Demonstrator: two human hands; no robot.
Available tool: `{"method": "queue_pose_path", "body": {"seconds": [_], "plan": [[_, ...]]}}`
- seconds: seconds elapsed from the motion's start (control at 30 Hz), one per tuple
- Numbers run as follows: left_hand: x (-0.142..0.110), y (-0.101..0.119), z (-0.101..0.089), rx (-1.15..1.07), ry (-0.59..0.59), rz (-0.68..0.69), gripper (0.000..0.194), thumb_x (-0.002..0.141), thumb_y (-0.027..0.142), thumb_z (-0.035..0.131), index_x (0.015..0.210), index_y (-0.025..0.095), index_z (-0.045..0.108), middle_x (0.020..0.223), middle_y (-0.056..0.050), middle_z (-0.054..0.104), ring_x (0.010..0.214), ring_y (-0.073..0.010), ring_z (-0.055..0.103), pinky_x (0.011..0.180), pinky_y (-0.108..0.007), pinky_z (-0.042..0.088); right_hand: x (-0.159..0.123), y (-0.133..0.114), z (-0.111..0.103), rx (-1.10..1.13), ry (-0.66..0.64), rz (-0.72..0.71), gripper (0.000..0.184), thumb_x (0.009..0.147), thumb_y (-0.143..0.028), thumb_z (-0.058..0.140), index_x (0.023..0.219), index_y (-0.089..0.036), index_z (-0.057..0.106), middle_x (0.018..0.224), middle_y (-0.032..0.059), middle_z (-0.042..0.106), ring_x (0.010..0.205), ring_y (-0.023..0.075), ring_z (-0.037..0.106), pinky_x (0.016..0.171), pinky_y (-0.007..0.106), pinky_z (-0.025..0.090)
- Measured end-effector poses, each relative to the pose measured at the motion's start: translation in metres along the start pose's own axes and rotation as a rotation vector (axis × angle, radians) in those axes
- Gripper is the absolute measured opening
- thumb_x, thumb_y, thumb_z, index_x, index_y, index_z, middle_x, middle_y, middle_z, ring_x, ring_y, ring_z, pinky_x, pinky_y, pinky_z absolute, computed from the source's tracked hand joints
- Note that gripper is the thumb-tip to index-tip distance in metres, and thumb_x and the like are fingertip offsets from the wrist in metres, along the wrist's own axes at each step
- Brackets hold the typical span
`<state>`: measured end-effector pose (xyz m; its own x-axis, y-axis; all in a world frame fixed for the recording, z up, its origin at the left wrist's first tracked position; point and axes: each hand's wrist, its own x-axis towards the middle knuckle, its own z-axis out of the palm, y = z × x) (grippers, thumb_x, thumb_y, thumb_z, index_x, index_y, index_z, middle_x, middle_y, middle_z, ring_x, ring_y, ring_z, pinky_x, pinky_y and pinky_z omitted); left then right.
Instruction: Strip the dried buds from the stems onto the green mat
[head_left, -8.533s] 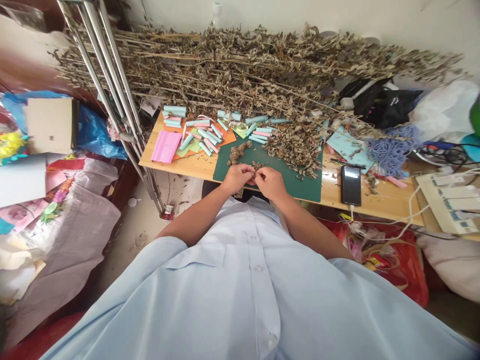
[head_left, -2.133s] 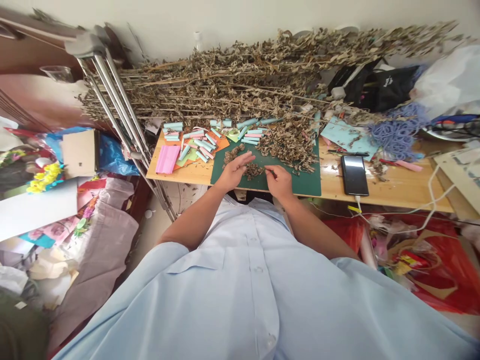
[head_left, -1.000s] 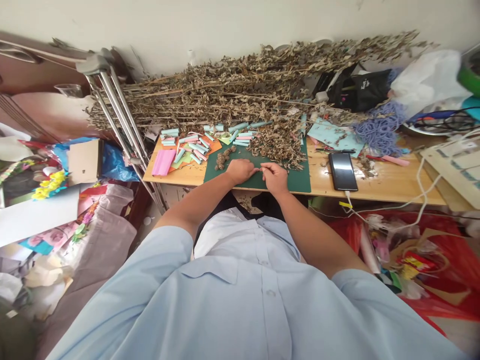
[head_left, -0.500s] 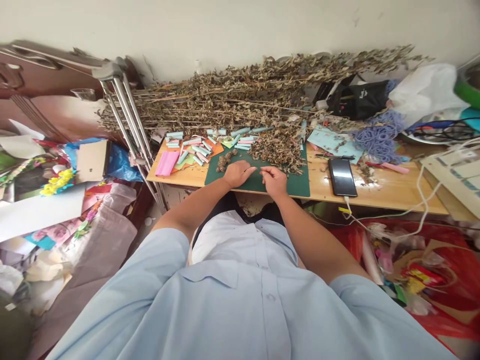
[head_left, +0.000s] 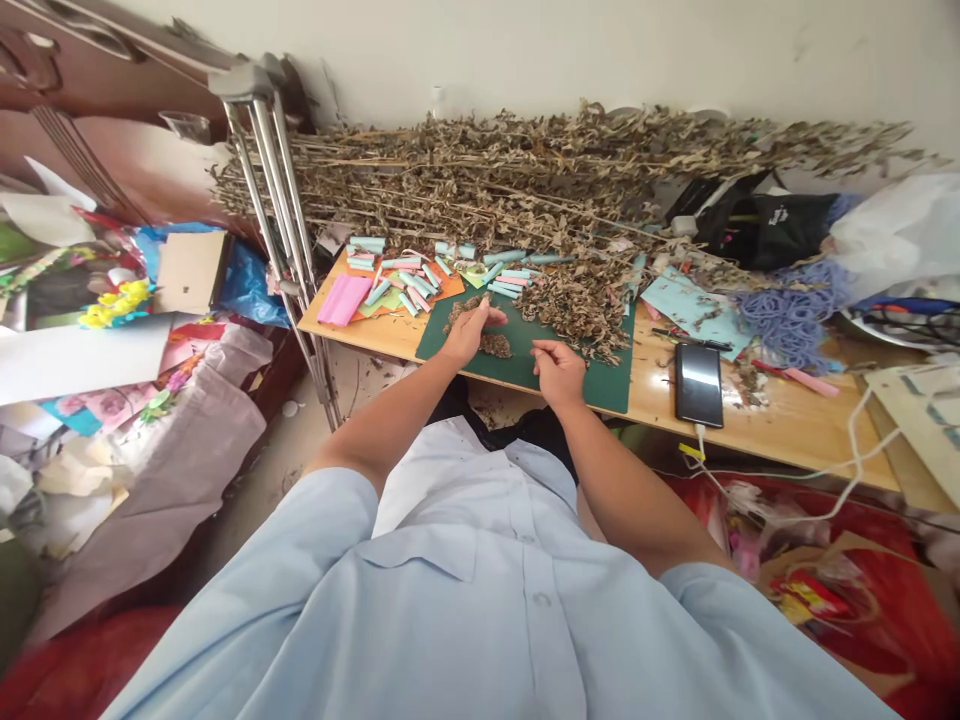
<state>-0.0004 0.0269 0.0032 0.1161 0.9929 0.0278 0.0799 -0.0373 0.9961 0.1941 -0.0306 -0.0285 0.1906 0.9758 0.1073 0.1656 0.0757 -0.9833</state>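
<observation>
My left hand (head_left: 469, 335) lies flat with fingers spread, reaching over a small heap of dark dried leaf clusters (head_left: 465, 312) on the green cutting mat (head_left: 517, 385). A second small pile of crumbled leaves (head_left: 495, 345) sits just beyond its fingertips. My right hand (head_left: 560, 373) rests near the mat's front edge, fingers loosely curled, and shows nothing in them. To its far side lies a larger heap of dried leaves (head_left: 577, 312). Between my hands, bare mat shows.
A wooden table (head_left: 645, 410) holds several pale blue paper rolls (head_left: 412, 280), pink paper (head_left: 345, 300), a phone (head_left: 697, 385) and blue-purple yarn (head_left: 787, 325). Long dried branches (head_left: 487, 180) lie along the back. A metal crutch (head_left: 277, 210) stands at the left table edge.
My left hand has moved forward onto the leaf crumbs and its fingers have opened out. My hands stand farther apart. The whole view has shifted as my head moved.
</observation>
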Motion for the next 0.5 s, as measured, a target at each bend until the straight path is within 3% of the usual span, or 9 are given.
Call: {"method": "queue_pose_path", "body": {"seconds": [0.13, 0.27, 0.4, 0.5], "plan": [[-0.015, -0.007, -0.009, -0.082, 0.041, 0.056, 0.066, 0.095, 0.069, 0.036, 0.108, 0.016, 0.073, 0.108, -0.013, 0.076, 0.107, -0.0234, 0.070, 0.101, -0.042, 0.051, 0.000, 0.005, 0.000, -0.104, -0.023, -0.028, 0.029, 0.084, -0.036, 0.058, 0.101, -0.017, 0.072, 0.078, 0.0048, 0.071, 0.057, 0.0156, 0.059, 0.060, 0.031, 0.051], [-0.029, -0.011, -0.019, -0.153, 0.052, 0.025, 0.068, 0.094, 0.071, 0.036, 0.115, 0.017, 0.073, 0.121, -0.012, 0.072, 0.121, -0.0271, 0.065, 0.110, -0.045, 0.045, -0.002, 0.005, 0.001, -0.324, -0.072, -0.183, 0.029, 0.088, -0.035, 0.055, 0.103, -0.017, 0.072, 0.093, 0.0087, 0.072, 0.069, 0.0184, 0.062, 0.077, 0.037, 0.055], [-0.043, -0.012, -0.022, -0.233, 0.115, 0.036, 0.066, 0.094, 0.068, 0.039, 0.125, 0.018, 0.068, 0.134, -0.012, 0.066, 0.130, -0.0287, 0.058, 0.116, -0.047, 0.039, -0.002, -0.013, 0.011, -0.552, -0.202, -0.330, 0.035, 0.092, -0.034, 0.053, 0.119, -0.015, 0.066, 0.115, 0.0145, 0.066, 0.079, 0.0207, 0.064, 0.090, 0.042, 0.053], [-0.051, -0.014, -0.020, -0.214, 0.156, 0.044, 0.063, 0.093, 0.066, 0.044, 0.131, 0.019, 0.064, 0.142, -0.011, 0.060, 0.136, -0.0282, 0.053, 0.117, -0.045, 0.038, 0.000, -0.036, 0.030, -0.761, -0.324, -0.360, 0.050, 0.091, -0.046, 0.059, 0.131, -0.015, 0.059, 0.130, 0.0190, 0.056, 0.102, 0.0295, 0.062, 0.091, 0.045, 0.052]]}}
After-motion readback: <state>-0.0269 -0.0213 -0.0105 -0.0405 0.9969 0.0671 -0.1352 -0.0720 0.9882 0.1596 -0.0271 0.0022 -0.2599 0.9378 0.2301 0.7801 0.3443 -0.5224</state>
